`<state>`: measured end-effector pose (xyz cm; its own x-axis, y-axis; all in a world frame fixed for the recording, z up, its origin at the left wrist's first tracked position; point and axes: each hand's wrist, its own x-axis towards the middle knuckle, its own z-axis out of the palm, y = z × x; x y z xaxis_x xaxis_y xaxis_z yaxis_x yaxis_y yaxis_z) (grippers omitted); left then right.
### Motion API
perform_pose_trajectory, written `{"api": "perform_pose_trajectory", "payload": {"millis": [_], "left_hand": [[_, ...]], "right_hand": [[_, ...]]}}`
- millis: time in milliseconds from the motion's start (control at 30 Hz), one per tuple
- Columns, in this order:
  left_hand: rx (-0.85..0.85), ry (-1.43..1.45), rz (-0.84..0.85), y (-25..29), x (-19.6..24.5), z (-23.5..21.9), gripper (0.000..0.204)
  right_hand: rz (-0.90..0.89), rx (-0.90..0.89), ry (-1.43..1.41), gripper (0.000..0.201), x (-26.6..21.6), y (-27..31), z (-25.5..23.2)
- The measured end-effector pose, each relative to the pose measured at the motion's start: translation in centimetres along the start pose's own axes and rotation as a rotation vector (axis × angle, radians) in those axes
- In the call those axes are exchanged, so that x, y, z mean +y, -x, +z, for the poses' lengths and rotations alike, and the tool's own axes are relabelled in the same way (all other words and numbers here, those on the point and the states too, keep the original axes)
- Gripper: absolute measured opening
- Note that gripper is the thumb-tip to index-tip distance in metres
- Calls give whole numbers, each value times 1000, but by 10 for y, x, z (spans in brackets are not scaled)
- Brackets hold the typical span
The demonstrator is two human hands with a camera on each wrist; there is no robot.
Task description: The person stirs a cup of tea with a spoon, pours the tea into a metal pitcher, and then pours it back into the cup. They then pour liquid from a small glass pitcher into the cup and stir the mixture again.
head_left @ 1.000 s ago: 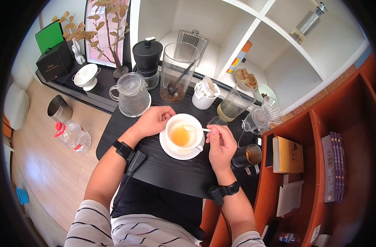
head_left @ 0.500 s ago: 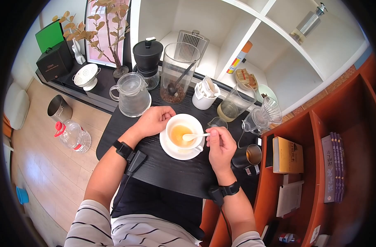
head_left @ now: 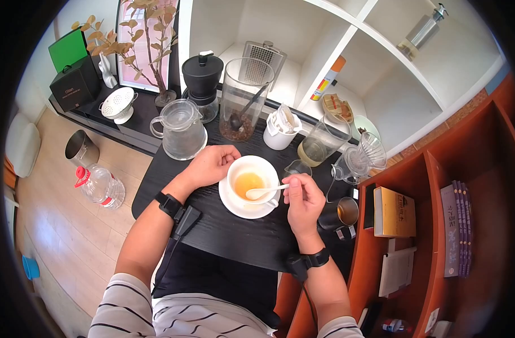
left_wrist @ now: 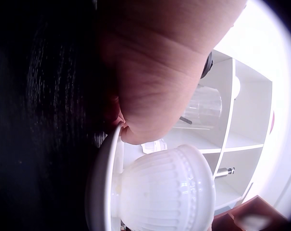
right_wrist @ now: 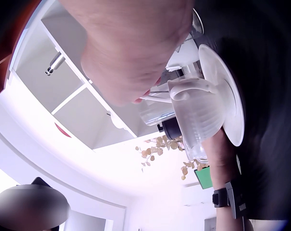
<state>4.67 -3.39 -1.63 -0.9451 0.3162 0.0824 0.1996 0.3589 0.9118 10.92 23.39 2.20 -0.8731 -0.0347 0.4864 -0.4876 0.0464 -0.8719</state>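
A white cup (head_left: 235, 179) of amber liquid stands on a white saucer (head_left: 229, 204) on the black table. The right hand (head_left: 304, 204) pinches the handle of a white spoon (head_left: 258, 193), whose bowl is in the cup. In the left wrist view the left hand (left_wrist: 155, 91) grips the rim of the saucer (left_wrist: 101, 187) between thumb and fingers, beside the ribbed cup (left_wrist: 160, 192). The right wrist view shows the right hand (right_wrist: 131, 53) above the cup (right_wrist: 198, 113), with the spoon handle (right_wrist: 157, 99) reaching over its rim.
Behind the cup stand a glass jug (head_left: 181, 135), a black grinder (head_left: 201, 76), a tall glass (head_left: 239, 101) with a dark spoon, a white mug (head_left: 279, 138) and a glass dripper (head_left: 359, 159). A metal pitcher (head_left: 329, 217) is at the right. Shelves (head_left: 432, 169) border the table.
The spoon's bowl has moved within the cup, from its upper right toward its lower right side. The right hand has shifted slightly; the left hand has stayed at the saucer.
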Motion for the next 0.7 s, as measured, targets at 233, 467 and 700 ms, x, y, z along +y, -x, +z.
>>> {"api": "perform_pose_trajectory", "payload": {"millis": [233, 467, 700], "left_hand": [[5, 12, -15, 0, 1, 0, 17], [5, 10, -18, 1, 4, 0, 17], [9, -2, -12, 0, 2, 0, 17]], "right_hand": [[-125, -1, 169, 12, 2, -2, 1], [-115, -22, 142, 13, 5, 0, 0], [-15, -52, -12, 15, 2, 1, -1]]}}
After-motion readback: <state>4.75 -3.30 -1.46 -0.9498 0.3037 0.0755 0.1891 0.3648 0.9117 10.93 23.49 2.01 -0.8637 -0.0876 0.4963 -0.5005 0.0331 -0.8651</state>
